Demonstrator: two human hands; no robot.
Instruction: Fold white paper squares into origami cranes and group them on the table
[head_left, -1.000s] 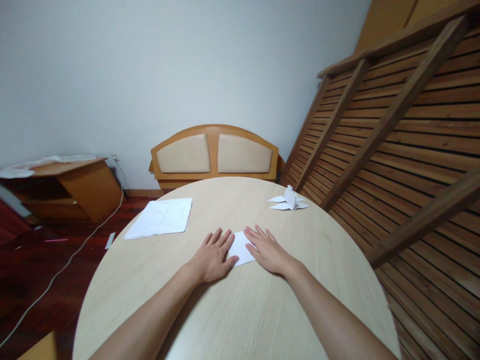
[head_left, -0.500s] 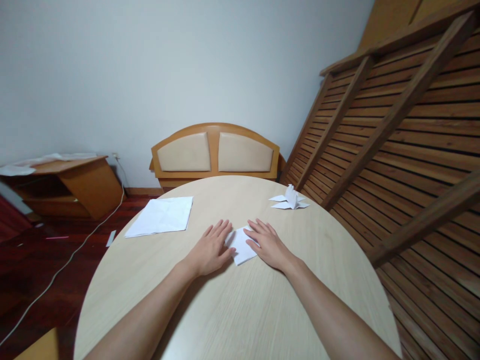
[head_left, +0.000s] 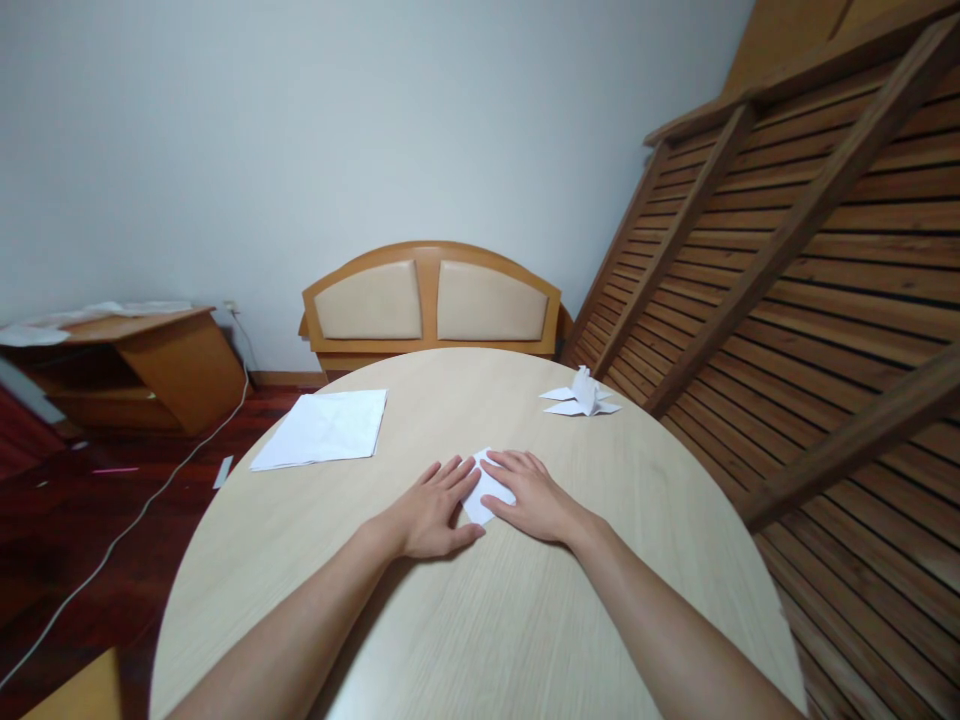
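A small folded piece of white paper [head_left: 480, 502] lies flat on the round pale wooden table [head_left: 480, 620], between my hands. My left hand [head_left: 435, 508] rests flat on its left side, fingers spread, the thumb near its lower corner. From the right, my right hand [head_left: 531, 492] covers part of the same paper with its fingers stretched out. Neither hand grasps anything. The paper's outer edges are partly hidden under my fingers.
Farther back on the left of the table lies a stack of white paper sheets [head_left: 322, 428]. Folded white paper figures [head_left: 583, 395] stand at the back right. A slatted wooden frame [head_left: 795, 270] leans close along the right side. A headboard [head_left: 431, 300] stands behind the table.
My left hand has shifted slightly down and right, its thumb now lower by the paper. The right hand has slid a little left, covering more of the paper.
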